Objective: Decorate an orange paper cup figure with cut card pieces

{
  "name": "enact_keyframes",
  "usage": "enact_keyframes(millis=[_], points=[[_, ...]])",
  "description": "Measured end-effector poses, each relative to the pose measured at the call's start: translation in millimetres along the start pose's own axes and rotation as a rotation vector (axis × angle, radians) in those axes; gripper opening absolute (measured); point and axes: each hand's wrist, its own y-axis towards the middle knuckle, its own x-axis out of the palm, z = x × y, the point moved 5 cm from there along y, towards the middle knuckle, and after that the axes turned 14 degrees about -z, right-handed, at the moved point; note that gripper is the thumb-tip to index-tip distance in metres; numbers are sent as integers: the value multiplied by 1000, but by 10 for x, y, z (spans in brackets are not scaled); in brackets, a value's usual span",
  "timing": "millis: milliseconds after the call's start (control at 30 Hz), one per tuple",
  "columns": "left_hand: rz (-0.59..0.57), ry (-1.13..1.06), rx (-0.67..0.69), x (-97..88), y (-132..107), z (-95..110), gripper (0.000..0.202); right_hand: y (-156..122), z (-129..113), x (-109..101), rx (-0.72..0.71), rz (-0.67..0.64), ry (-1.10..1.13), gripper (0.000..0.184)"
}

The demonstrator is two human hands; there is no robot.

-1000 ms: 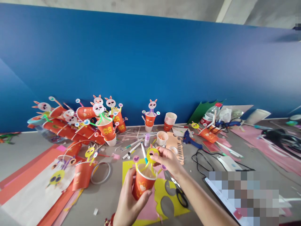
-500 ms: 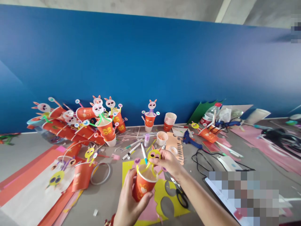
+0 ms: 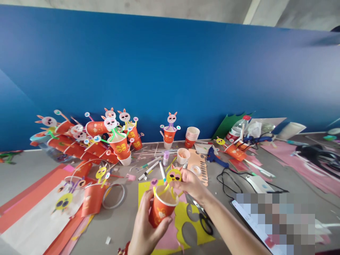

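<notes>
My left hand (image 3: 146, 219) is wrapped round a red paper cup (image 3: 162, 209) with a white rim, held upright with its mouth tilted toward me. Yellow straws (image 3: 165, 191) rise out of the cup. They carry a yellow paper rabbit head (image 3: 174, 174) with dark eyes and a pink heart disc (image 3: 154, 182) on the left. My right hand (image 3: 193, 184) pinches the lower edge of that head, where the straws meet it; its fingertips partly hide the join. Beneath the cup lies cut yellow paper (image 3: 195, 230), with black-handled scissors (image 3: 205, 221) on it.
Several finished rabbit cups (image 3: 118, 145) crowd the back left. Stacked cups (image 3: 191, 136), a glue stick (image 3: 165, 158) and a small tub (image 3: 183, 156) stand centrally. A blue glue gun (image 3: 216, 158), its cable (image 3: 225, 184) and a bottle (image 3: 237, 129) are to the right.
The right fingers have shifted slightly down below the rabbit head, showing more of its face. The cup stays in my left hand, nearly unmoved.
</notes>
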Motion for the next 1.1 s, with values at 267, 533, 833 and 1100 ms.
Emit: enact_keyframes(millis=[267,533,833,1100], points=[[-11,-15,11,16,11,17,55,-5,74,-31,54,41,-54,40],[-1,19,22,10,10,-3,57,10,-11,10,-15,21,-73,33],[-20,-38,1,32,-1,-48,57,-36,47,-85,65,143,-114,39],[-37,-312,-124,117,-69,-280,65,-142,11,-130,-78,94,-44,38]])
